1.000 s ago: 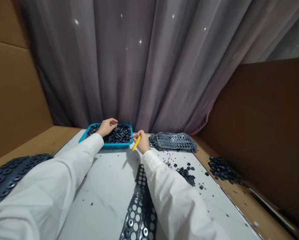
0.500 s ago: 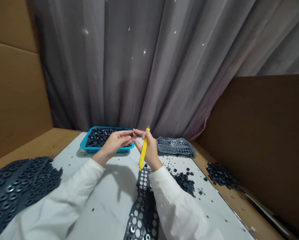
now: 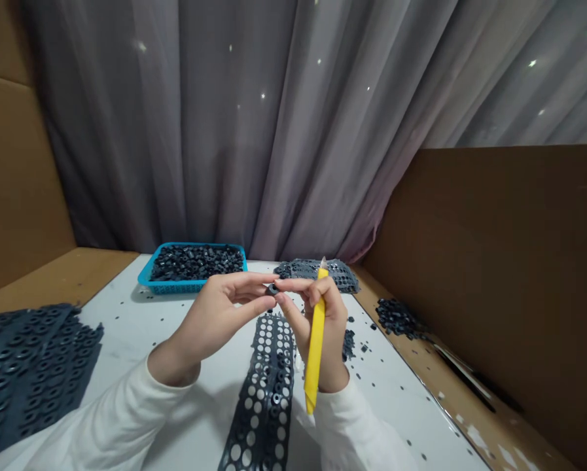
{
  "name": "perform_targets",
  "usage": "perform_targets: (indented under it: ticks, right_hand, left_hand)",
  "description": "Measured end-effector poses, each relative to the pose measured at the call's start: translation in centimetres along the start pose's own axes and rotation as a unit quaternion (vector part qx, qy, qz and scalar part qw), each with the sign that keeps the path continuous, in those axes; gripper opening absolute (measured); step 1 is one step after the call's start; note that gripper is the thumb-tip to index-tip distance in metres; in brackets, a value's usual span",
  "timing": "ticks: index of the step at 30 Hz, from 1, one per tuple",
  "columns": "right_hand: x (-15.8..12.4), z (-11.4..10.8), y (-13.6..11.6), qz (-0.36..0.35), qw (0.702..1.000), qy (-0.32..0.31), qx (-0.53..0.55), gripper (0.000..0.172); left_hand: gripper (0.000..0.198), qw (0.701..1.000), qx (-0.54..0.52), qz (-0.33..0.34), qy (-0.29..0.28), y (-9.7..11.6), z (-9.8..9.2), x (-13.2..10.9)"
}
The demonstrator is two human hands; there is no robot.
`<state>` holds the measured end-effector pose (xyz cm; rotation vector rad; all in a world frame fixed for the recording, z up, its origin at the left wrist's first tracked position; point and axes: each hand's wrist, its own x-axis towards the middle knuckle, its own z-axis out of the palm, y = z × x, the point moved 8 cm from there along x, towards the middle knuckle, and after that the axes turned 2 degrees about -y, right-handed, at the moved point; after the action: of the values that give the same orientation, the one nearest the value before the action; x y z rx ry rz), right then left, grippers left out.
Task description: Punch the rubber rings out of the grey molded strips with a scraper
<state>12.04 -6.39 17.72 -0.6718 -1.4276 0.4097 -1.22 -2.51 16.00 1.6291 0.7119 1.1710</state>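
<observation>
Hands pull back from blue tray (image 3: 175, 286) and meet mid-air over perforated strip (image 3: 266, 386). One piece out of tray now: small black ring (image 3: 272, 288), pinched by left hand (image 3: 214, 320) between thumb and forefinger. Fingertips of right hand (image 3: 317, 327) touch same ring, other fingers clamp yellow tool (image 3: 315, 347), tip up. Ring matte, rubbery-looking, round. Strip flat, dark, rows of punched holes. Tray beyond left hand: plastic lattice, heaped with rings.
</observation>
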Motion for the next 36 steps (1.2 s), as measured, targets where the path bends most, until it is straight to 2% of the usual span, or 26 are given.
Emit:
perform_targets:
  ticks: [4,7,8,10,11,13,15,19,25,28,30,31,33,34,36]
  right_hand:
    - [-0.1,-0.2,-0.5,-0.012,1.000,-0.006,0.019,0.035]
    - [0.1,-1.2,-1.2,-0.026,0.999,0.023,0.027,0.013]
    - [0.1,-1.7,-1.5,-0.026,0.999,0.034,0.028,0.016]
    - [0.3,-2.5,-2.0,-0.021,0.999,0.042,0.016,0.040]
    - [0.3,-2.8,-2.3,-0.016,0.999,0.037,0.003,0.047]
    - [0.4,-3.2,-2.9,-0.015,0.999,0.017,-0.032,0.047]
    - [0.4,-3.1,-3.8,-0.030,0.998,-0.011,-0.057,0.038]
    - [0.2,-2.1,-5.2,-0.081,0.989,-0.070,-0.098,0.031]
    - [0.3,-0.7,-5.6,-0.110,0.975,-0.133,-0.141,0.025]
    - [0.4,-0.7,-5.6,-0.116,0.972,-0.141,-0.151,0.022]
    - [0.7,-1.3,-5.4,-0.118,0.973,-0.115,-0.163,0.021]
    - [0.8,-1.7,-5.2,-0.117,0.974,-0.098,-0.170,0.020]
    - [1.1,-2.4,-4.7,-0.105,0.975,-0.070,-0.182,0.017]
    - [1.2,-2.8,-4.3,-0.098,0.976,-0.060,-0.184,0.016]
    - [1.5,-3.4,-3.5,-0.079,0.979,-0.045,-0.183,0.014]
  left_hand:
    - [0.025,0.999,0.008,0.021,0.024,0.3,-0.2,-0.3]
    - [0.019,0.995,0.050,0.053,0.062,0.7,-0.9,-0.5]
    - [0.017,0.992,0.068,0.069,0.074,1.0,-1.0,-0.6]
    - [0.013,0.986,0.099,0.100,0.090,1.7,-1.1,-0.8]
    - [0.012,0.983,0.108,0.112,0.095,2.0,-1.2,-0.9]
    - [0.011,0.981,0.116,0.120,0.101,2.2,-1.1,-1.0]
    - [0.011,0.982,0.113,0.111,0.103,2.1,-1.1,-1.0]
    - [0.011,0.985,0.110,0.091,0.097,1.6,-1.1,-0.9]
    - [0.012,0.980,0.146,0.103,0.086,2.5,-0.4,-1.4]
    - [0.019,0.972,0.192,0.096,0.094,2.3,-1.6,-0.4]
    - [0.025,0.951,0.266,0.085,0.132,1.0,-4.3,1.0]
    - [0.026,0.926,0.324,0.086,0.172,0.1,-6.2,1.7]
    - [0.025,0.852,0.466,0.075,0.224,-2.4,-9.9,3.1]
    - [0.024,0.816,0.532,0.055,0.218,-4.3,-11.3,3.8]
    - [0.022,0.770,0.608,0.021,0.193,-7.9,-13.3,4.8]
